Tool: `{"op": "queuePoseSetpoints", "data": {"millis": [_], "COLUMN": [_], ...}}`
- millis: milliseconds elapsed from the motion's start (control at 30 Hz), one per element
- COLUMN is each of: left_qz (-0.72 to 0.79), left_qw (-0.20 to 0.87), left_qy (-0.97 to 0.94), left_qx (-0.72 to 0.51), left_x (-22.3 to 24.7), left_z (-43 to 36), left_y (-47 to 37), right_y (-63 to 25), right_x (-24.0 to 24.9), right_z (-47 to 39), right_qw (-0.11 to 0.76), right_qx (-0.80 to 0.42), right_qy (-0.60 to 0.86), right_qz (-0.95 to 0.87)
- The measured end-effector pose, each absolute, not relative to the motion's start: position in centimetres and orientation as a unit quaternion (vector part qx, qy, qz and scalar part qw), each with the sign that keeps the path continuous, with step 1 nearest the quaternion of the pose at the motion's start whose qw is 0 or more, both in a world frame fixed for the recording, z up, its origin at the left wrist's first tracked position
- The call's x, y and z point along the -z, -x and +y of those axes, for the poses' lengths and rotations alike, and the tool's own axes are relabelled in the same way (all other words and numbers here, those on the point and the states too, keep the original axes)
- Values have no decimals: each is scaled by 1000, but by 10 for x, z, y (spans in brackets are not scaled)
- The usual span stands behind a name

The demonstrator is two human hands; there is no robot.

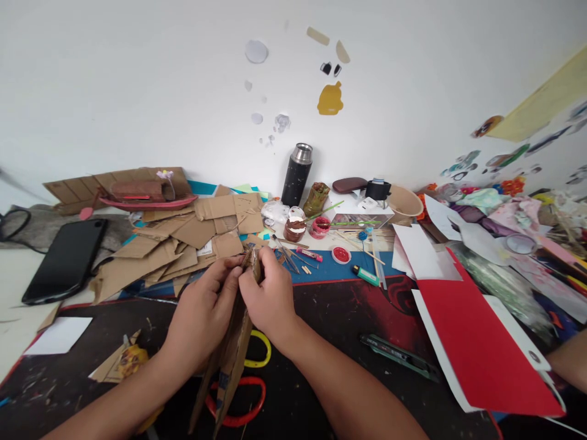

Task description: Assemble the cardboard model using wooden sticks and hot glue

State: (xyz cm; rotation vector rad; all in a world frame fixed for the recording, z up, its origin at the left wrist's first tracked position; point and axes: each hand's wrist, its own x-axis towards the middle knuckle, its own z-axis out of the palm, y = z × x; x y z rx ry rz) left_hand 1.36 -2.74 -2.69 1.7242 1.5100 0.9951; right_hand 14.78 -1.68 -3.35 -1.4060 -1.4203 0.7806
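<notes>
Both hands meet at the top end of a long, folded piece of cardboard (237, 360) that stands up from the mat toward me. My left hand (206, 299) pinches its upper left edge, thumb and fingers pressed together. On the other side, my right hand (268, 293) is closed round the same end, thumb against the board. The exact contact of the fingertips is partly hidden. Beneath the cardboard lie a yellow scissor handle (259, 349) and a red scissor handle (247, 410); the blades are out of sight. Near my left forearm is a yellow-brown lump (132, 359) on a cardboard scrap.
Cardboard pieces (183, 241) are heaped at left, beside a red model boat (147, 198) and a phone (66, 260). Behind my hands stand a black flask (297, 177) and paint jars (320, 227). A utility knife (398, 355) and a red folder (481, 348) lie right; another person's arm (571, 365) shows there.
</notes>
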Motion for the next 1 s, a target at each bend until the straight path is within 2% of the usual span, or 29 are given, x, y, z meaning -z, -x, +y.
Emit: {"op": "queuePoseSetpoints", "data": {"millis": [1000], "left_qz": [580], "left_qw": [313], "left_qy": [-655], "left_qx": [-369], "left_x": [26], "left_z": [-28], "left_y": [-14], "right_y": [-148], "right_x": [34], "right_z": [-17], "right_qw": [479], "right_qx": [-310], "right_qy": [576], "right_qz": [-586]}}
